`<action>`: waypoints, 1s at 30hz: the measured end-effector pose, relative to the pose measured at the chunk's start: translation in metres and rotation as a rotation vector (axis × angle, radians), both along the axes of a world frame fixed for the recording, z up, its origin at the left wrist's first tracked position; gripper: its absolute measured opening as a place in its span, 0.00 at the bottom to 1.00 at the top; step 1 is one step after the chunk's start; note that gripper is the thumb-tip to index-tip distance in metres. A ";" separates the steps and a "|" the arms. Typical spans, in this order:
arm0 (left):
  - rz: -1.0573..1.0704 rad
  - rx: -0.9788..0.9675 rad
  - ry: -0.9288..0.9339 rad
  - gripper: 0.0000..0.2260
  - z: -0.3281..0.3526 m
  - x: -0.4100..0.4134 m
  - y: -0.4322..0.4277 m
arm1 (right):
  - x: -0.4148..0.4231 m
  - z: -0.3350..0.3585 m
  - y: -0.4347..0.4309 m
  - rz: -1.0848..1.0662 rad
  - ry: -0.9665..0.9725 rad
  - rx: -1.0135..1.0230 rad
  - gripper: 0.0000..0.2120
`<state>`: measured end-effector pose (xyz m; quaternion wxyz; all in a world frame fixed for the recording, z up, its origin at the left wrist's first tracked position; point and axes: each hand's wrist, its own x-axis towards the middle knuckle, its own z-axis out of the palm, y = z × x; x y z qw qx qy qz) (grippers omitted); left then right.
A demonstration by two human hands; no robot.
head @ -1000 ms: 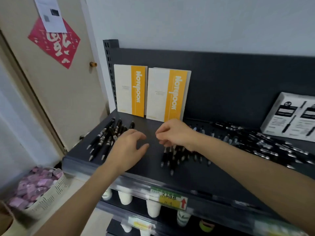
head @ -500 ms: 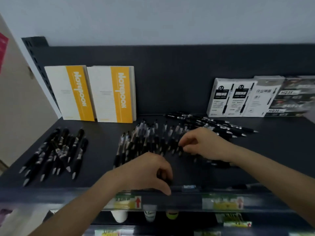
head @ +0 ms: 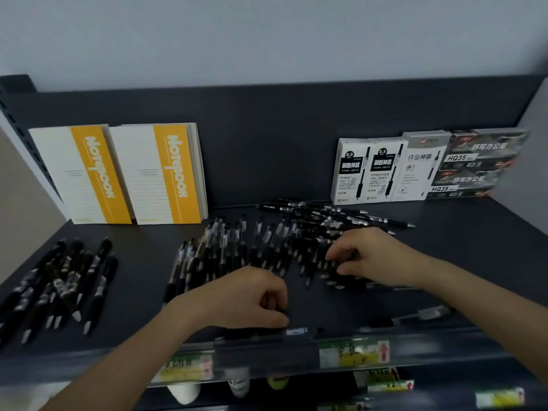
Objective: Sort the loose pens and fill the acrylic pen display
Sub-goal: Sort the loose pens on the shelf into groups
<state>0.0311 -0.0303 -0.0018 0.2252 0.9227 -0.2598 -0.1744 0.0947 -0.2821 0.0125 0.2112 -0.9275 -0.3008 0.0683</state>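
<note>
Across the dark shelf (head: 474,262) the left hand (head: 246,298) has come from the side bundle of pens (head: 59,277) to the front lip since a second ago. Mid-shelf, loose pens (head: 237,247) lie fanned below the notebooks (head: 118,173). Both hands' fingers are curled, the right hand (head: 373,256) down among those pens; whether either grips one I cannot tell.

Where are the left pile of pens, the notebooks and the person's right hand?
left pile of pens (head: 63,280): head view, on the barrels mid-pile.
notebooks (head: 175,173): head view, on the right one's yellow band.
right hand (head: 376,256): head view, on its back.
</note>
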 end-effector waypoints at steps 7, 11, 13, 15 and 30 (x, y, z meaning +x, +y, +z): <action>0.022 0.019 0.070 0.15 -0.002 0.004 -0.011 | 0.001 -0.005 -0.009 0.050 0.047 -0.020 0.12; 0.019 -0.019 0.085 0.13 0.000 0.008 -0.016 | 0.000 -0.009 -0.011 0.034 0.034 0.027 0.11; -0.009 -0.039 0.095 0.12 0.001 0.008 -0.022 | -0.001 -0.009 -0.013 0.030 0.036 0.060 0.11; -0.079 -0.049 0.115 0.12 0.003 0.008 -0.031 | -0.002 -0.009 -0.016 0.023 0.036 0.073 0.11; -0.017 0.192 -0.186 0.08 0.001 0.024 -0.038 | -0.018 0.003 -0.066 0.037 0.137 0.034 0.07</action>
